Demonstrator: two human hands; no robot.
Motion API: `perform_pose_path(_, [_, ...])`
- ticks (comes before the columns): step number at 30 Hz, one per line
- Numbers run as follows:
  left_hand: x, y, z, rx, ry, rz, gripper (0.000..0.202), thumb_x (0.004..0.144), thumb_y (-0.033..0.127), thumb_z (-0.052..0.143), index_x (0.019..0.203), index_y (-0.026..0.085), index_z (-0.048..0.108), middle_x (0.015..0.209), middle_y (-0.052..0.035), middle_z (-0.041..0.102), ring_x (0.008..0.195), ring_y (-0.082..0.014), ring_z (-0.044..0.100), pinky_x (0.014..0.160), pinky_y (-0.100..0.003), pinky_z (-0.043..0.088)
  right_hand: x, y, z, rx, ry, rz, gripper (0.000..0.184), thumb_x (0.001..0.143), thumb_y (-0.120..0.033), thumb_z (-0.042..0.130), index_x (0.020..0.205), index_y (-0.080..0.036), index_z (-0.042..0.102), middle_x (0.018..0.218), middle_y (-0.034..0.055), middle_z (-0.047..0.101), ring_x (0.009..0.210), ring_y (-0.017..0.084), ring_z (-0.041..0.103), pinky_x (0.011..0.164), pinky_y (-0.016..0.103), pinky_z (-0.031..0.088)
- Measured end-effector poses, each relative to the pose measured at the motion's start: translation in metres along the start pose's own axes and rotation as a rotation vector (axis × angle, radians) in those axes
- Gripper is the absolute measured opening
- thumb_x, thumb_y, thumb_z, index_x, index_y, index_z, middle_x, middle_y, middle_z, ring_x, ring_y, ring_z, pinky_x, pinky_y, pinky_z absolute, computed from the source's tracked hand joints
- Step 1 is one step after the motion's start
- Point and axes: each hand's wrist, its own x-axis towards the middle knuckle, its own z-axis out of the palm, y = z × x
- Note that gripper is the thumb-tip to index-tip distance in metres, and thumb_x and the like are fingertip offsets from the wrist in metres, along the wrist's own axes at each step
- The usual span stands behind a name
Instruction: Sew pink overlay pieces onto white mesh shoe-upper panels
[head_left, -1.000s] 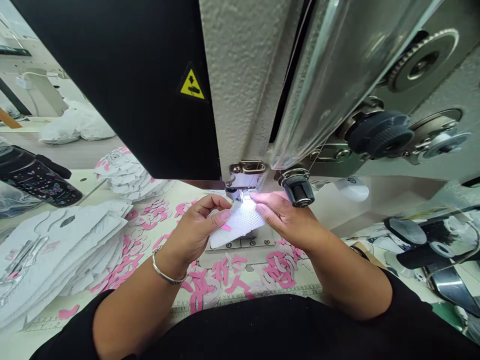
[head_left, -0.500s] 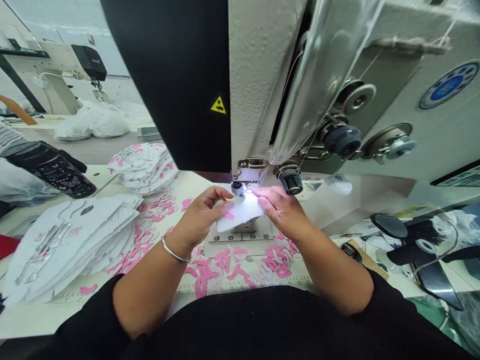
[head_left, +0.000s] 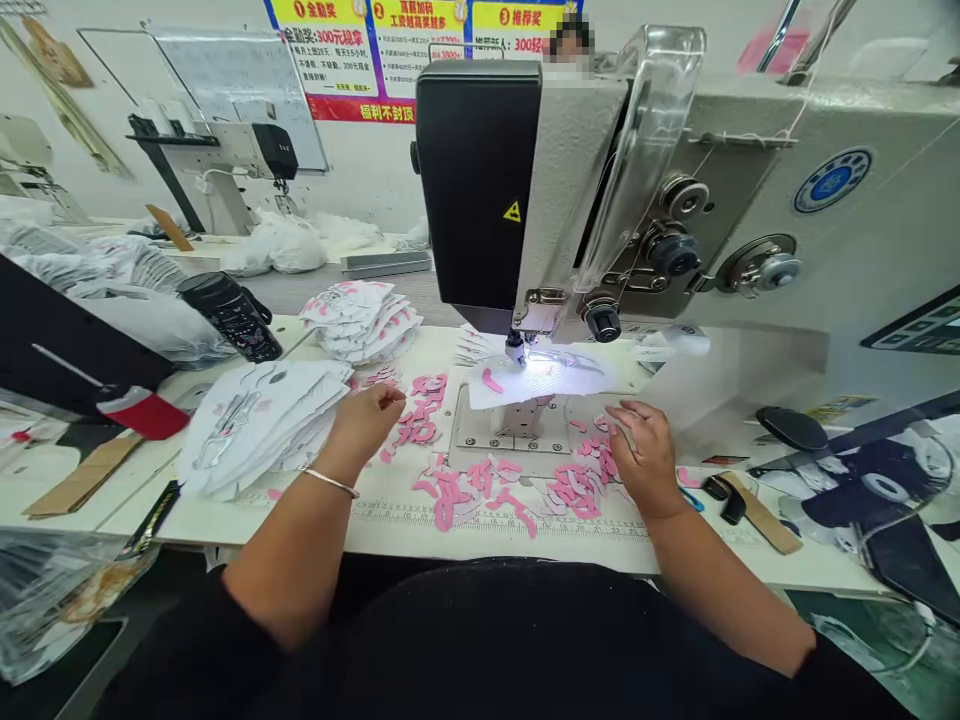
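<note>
A white mesh fabric piece [head_left: 540, 380] with a pink patch lies flat on the metal needle plate [head_left: 510, 430] of the sewing machine [head_left: 570, 190]. It sits under the presser foot [head_left: 516, 349], lit by the machine's lamp. Neither hand touches it. My left hand [head_left: 364, 430] is curled closed above the table, next to a stack of white mesh pieces [head_left: 259, 430]. My right hand [head_left: 645, 455] rests with loose, parted fingers on pink fabric scraps [head_left: 581, 488]. Nothing shows in either hand.
More pink scraps [head_left: 424, 415] lie across the table [head_left: 397, 520], which has a ruler strip along its front. A second white stack [head_left: 360, 322] and a black bottle [head_left: 232, 315] stand behind. Another sewing machine [head_left: 225, 150] stands farther back.
Both hands have let go of the mesh piece and moved apart, left toward the stack and right onto the scraps. The piece now lies farther right. My view has tilted up.
</note>
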Motion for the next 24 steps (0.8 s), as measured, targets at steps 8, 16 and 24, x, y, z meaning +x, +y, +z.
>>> perform_pose_path(8, [0.029,0.015,0.044,0.260,-0.130,0.042,0.025,0.073,0.030,0.060,0.094,0.022,0.071,0.083,-0.0080,0.071,0.075,-0.0240,0.062,0.065,-0.033,0.040,-0.015,0.026,0.018,0.036,-0.087,0.062,0.023,0.086,-0.019,0.050,0.094,-0.022,0.072,0.097,0.0069,0.065,0.098,0.023,0.062,0.091,0.046,0.053])
perform_pose_path(16, [0.049,0.019,0.054,0.398,-0.156,0.065,0.023,0.074,0.035,0.062,0.088,0.018,0.069,0.086,-0.0127,0.069,0.089,-0.0308,0.063,0.077,-0.040,0.040,-0.017,0.025,0.023,0.042,-0.166,0.049,0.025,0.083,-0.015,0.049,0.090,-0.022,0.071,0.090,0.0058,0.067,0.094,0.023,0.064,0.085,0.044,0.055])
perform_pose_path(24, [0.050,0.004,0.053,0.343,-0.218,0.050,0.011,0.072,0.030,0.064,0.071,0.019,0.064,0.087,-0.0102,0.069,0.089,-0.0302,0.061,0.080,-0.042,0.039,-0.016,0.025,0.028,0.035,-0.214,0.063,0.025,0.080,-0.013,0.049,0.086,-0.023,0.071,0.088,0.0040,0.068,0.088,0.022,0.066,0.080,0.043,0.057])
